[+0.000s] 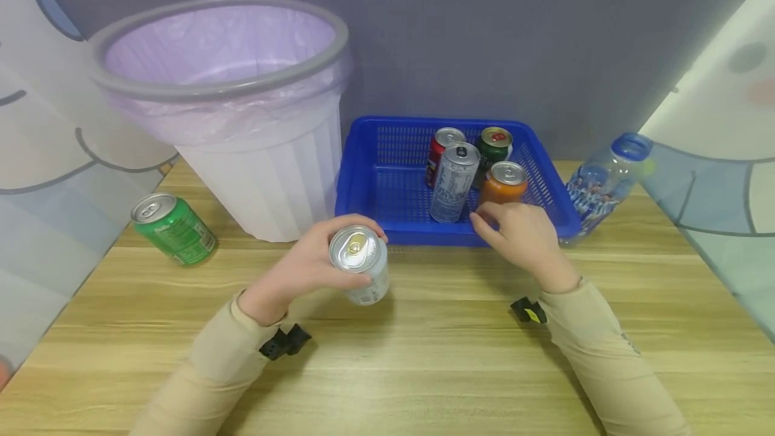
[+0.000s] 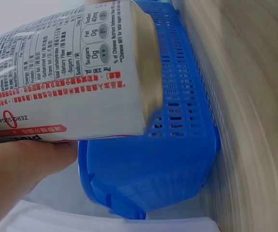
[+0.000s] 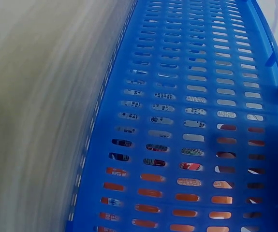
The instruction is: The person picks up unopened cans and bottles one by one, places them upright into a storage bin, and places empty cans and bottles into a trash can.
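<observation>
My left hand (image 1: pixel 315 258) grips a white drink can (image 1: pixel 369 281) just in front of the blue basket (image 1: pixel 387 229). In the left wrist view this can (image 2: pixel 66 72) shows a nutrition table and "ZERO SUGAR" lettering. My right hand (image 1: pixel 521 237) is at the basket's front right rim, fingers loosely bent in front of an orange can (image 1: pixel 505 187); whether they touch it is unclear. Beside that can, inside the basket, stand a pale blue-white can (image 1: pixel 453 187), a red can (image 1: pixel 433 160) and a dark green can (image 1: pixel 493 150). The right wrist view shows mostly the slotted basket wall (image 3: pixel 182 101).
A white bin (image 1: pixel 272 173) with a lilac liner stands left of the basket. Near the table's left edge a bright green can (image 1: pixel 175 231) leans at an angle in the view. A clear bottle (image 1: pixel 605 180) with a blue cap is right of the basket, and a grey wall (image 1: pixel 484 32) rises behind.
</observation>
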`<state>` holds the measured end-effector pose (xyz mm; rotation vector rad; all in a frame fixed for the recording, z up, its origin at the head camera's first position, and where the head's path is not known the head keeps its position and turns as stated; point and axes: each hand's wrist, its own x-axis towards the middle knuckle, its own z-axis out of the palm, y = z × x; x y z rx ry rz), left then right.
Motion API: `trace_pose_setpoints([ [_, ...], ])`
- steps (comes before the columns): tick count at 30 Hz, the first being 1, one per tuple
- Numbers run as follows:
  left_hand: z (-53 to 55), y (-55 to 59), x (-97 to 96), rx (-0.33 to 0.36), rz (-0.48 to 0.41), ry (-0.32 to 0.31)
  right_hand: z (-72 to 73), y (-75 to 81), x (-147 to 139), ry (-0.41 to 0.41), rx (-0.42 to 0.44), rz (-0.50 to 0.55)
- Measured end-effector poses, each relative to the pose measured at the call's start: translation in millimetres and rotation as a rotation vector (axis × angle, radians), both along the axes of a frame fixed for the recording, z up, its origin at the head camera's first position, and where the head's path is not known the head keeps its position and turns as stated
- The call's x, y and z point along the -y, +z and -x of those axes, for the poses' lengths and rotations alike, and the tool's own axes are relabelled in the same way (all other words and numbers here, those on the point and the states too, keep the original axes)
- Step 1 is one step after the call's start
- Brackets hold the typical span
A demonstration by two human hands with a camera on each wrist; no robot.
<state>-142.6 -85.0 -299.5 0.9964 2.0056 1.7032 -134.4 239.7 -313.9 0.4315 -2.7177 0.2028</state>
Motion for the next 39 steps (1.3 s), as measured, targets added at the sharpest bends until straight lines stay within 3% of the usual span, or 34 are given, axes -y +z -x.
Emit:
trace_pose_setpoints([
  [22,-2.9,-3.1,-28.2,0.031,0.007,-0.085,0.0,0.4,-0.1,0.003,-0.004,-0.005],
  [31,-4.7,-1.2,-30.7,0.03,0.01,-0.04,0.1,-0.6,-0.1,0.002,-0.006,-0.011],
  [39,-3.4,15.3,-27.4,0.057,-0.002,0.005,0.1,0.4,-0.4,0.003,-0.015,-0.009],
])
